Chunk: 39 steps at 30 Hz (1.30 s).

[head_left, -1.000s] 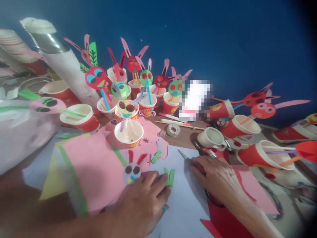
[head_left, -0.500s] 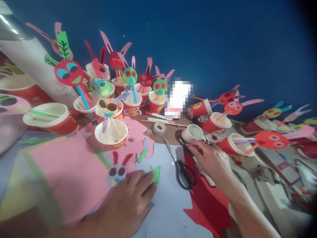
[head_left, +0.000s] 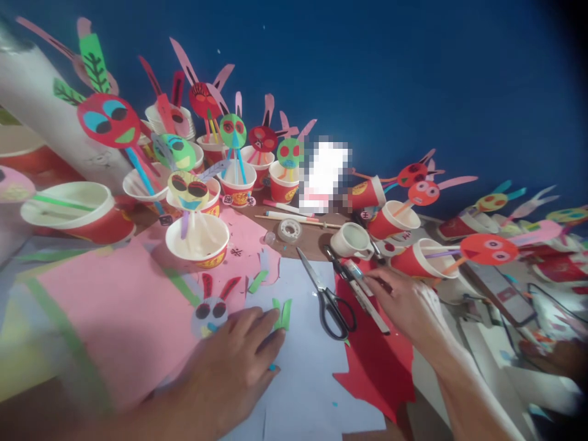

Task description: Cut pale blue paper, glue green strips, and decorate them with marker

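Note:
My left hand (head_left: 245, 352) lies with loosely stretched fingers on the light blue paper (head_left: 305, 392). Its fingers partly cover a pale blue paper rabbit face (head_left: 210, 312) with red ears, and two green paper strips (head_left: 282, 313) are beside the fingertips. At the right, my right hand (head_left: 404, 300) pinches a slim, pale pen-like item (head_left: 354, 268) just above the red paper (head_left: 383, 367); its exact kind is unclear. Pens (head_left: 373, 306) lie under and beside those fingers. Black-handled scissors (head_left: 337, 315) rest between my hands, blades slightly apart.
Red-and-white paper cups (head_left: 197, 239) with paper faces on straws stand in front and at both sides. A white mug (head_left: 351, 241), a tape roll (head_left: 290, 231) and markers (head_left: 287, 215) sit behind the scissors. Pink paper (head_left: 124, 306) covers the left side.
My right fingers have drawn back slightly from the pens, and a pale item's end now shows at their tips. My left hand stays beside the rabbit face. The view has shifted slightly.

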Available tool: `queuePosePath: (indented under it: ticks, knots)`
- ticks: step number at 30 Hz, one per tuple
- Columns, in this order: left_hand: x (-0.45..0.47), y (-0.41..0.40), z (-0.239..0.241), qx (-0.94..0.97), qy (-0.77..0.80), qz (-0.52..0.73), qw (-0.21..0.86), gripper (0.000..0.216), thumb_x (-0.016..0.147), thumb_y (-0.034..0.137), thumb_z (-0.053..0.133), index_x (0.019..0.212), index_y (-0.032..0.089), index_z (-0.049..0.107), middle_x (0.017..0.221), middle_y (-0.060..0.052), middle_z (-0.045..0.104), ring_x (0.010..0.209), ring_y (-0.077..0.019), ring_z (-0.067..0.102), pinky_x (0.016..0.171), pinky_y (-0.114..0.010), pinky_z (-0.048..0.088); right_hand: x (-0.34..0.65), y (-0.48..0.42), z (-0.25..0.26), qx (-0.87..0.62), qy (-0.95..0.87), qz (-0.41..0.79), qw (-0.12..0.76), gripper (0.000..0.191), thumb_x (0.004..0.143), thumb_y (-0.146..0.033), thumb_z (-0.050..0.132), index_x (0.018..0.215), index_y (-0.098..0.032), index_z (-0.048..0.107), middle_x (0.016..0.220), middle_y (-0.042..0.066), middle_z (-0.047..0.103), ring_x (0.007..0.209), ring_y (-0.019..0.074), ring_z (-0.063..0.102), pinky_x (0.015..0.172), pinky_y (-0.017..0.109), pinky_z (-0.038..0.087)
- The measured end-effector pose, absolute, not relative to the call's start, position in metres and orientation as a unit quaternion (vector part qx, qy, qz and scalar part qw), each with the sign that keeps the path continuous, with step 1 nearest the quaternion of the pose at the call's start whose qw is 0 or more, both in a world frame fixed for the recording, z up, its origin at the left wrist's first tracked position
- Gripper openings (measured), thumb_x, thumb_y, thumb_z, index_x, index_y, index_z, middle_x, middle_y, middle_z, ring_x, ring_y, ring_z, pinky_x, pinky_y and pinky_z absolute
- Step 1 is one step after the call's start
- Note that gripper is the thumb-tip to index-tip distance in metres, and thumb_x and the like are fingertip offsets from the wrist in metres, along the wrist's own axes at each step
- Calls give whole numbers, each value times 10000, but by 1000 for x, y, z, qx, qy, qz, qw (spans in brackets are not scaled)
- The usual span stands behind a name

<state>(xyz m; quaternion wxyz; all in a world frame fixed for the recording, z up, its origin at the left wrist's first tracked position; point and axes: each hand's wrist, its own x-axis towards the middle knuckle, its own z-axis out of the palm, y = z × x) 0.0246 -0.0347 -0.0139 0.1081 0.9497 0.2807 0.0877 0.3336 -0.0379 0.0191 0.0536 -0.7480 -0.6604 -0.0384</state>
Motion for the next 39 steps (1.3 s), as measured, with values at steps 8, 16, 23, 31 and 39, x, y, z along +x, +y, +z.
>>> queuePosePath:
  ticks: [8,16,23,31,39]
  knots:
    - [26,-37,-15,945,288,99,120,299,924,287,469,1180,168,567,1253,-106,527,1069,-290,444,833,-435,448,329,-40,5,-724,-687,-60,14,182,870,-329,525,837,-249,685,795,14,692,675,187,626,537,270,363]
    - [24,-38,-13,944,292,90,121,331,910,346,499,1188,172,547,1260,-108,519,1087,-286,442,858,-432,435,323,-38,-1,-714,-694,-92,0,193,860,-326,544,801,-201,680,746,61,684,672,234,623,568,311,373]
    - [25,-38,-13,947,286,94,112,331,898,339,525,1181,169,545,1269,-120,512,1091,-277,451,871,-420,427,316,-39,2,-721,-684,-101,-28,179,856,-318,548,763,-217,662,737,51,682,650,233,617,527,296,324]
    - [24,-39,-17,948,282,107,101,315,898,303,514,1184,179,556,1264,-110,519,1086,-282,448,872,-430,434,313,-40,3,-729,-676,-105,-37,160,837,-297,596,725,-195,649,699,40,671,665,221,617,549,281,308]
    - [24,-37,-18,945,280,118,122,289,909,224,465,1167,160,580,1265,-101,525,1063,-294,435,834,-442,455,313,-39,5,-733,-671,-106,-27,177,853,-328,579,736,-206,633,714,21,656,690,201,605,551,274,296]
